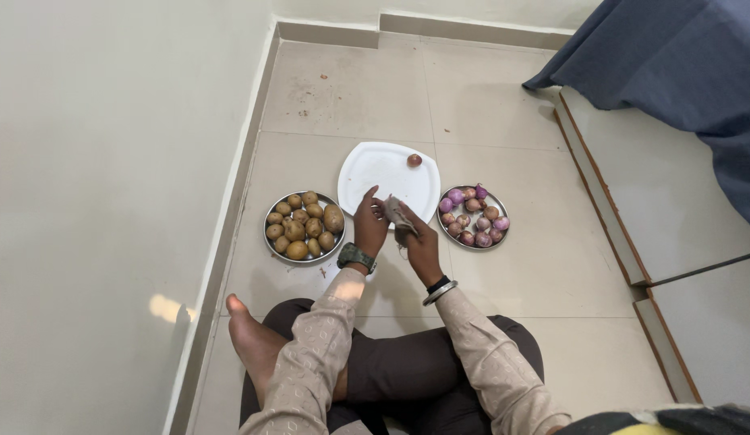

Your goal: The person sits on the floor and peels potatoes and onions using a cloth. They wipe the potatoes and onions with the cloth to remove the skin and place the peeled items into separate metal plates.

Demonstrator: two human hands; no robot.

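- Head view looks down on a person sitting cross-legged on a tiled floor, with three dishes set in a row in front of the knees.
- The left hand (368,223) and the right hand (419,240) meet over the near edge of the white plate (373,171), both closed around a small brownish item (397,217) held between them; it looks like an onion or a scrap of its papery skin, but it is too small to tell which.
- The left hand pinches it from the left, fingers curled; the right hand cups it from below and the right, fingers wrapped narrowly.
- One brown-skinned onion (414,159) lies alone on the far side of the white plate.
- To the right, just beside the plate, a steel dish of purple onions (473,216); to the left, a steel dish of potatoes (304,225).
- Judging by the pose, the step in hand is working at the held piece, probably stripping skin, above the plate.
- The next move seems to call for a firm pinch with one hand while the other steadies, keeping the piece over the plate so that nothing drops on the floor.
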